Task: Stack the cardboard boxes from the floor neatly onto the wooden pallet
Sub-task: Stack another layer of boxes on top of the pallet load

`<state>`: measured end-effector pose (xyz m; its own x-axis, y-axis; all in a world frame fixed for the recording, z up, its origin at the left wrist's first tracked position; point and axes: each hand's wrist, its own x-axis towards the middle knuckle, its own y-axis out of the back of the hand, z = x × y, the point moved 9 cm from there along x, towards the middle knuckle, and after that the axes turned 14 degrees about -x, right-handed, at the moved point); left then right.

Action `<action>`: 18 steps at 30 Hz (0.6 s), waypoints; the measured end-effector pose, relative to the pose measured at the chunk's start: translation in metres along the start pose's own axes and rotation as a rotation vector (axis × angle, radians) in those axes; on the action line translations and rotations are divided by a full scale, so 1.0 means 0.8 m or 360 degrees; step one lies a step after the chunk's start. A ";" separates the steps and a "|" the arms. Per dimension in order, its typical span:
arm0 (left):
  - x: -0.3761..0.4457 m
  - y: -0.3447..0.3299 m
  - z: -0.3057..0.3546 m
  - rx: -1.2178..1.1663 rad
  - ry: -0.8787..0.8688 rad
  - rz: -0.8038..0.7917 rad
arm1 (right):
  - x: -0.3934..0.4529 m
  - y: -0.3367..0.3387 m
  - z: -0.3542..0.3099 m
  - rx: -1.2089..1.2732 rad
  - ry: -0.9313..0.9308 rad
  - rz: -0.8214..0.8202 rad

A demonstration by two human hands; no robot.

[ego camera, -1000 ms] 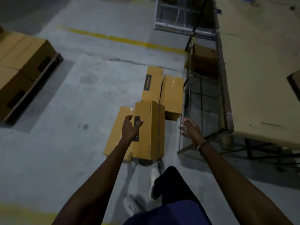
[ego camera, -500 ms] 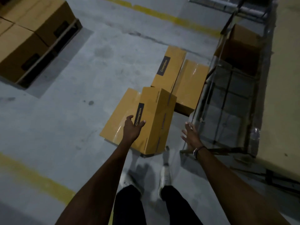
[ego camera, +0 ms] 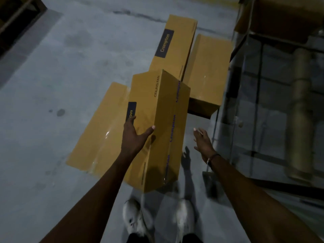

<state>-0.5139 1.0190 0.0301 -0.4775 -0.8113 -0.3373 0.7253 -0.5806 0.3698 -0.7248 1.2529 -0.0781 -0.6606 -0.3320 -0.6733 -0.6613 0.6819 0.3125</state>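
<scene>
Cardboard box (ego camera: 157, 130) stood on edge on concrete floor (ego camera: 52, 85), leaning over flat box (ego camera: 100, 134). Left hand (ego camera: 134, 135) lay against its left upper edge, fingers straight on side face, thumb spread across top. Right hand (ego camera: 203, 141) hovered just right of it, fingers apart, touching nothing. Beyond fingertips lay two further boxes (ego camera: 175, 48) side by side. Glass rack (ego camera: 263, 102) stood right of right hand. White shoes (ego camera: 135, 220) showed below box.

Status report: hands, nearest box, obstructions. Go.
Left hand open, spread against nearest box. Right hand open, off the box. Three more boxes around it; metal rack close on the right.
</scene>
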 end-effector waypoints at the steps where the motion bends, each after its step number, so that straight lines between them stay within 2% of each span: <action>1: 0.008 -0.009 -0.016 0.0010 -0.0043 -0.0005 | 0.021 -0.009 0.013 -0.0018 0.0021 0.0002; 8: 0.032 -0.052 -0.075 0.0099 -0.0239 -0.0110 | 0.106 -0.059 0.086 -0.0075 0.0019 -0.0064; 18: 0.046 -0.054 -0.096 0.0146 -0.0285 -0.0272 | 0.136 -0.097 0.105 -0.0050 -0.0034 -0.0203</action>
<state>-0.5250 1.0194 -0.0645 -0.6752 -0.6953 -0.2462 0.5825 -0.7075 0.4003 -0.7156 1.2184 -0.2317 -0.5628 -0.4009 -0.7229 -0.7506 0.6141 0.2439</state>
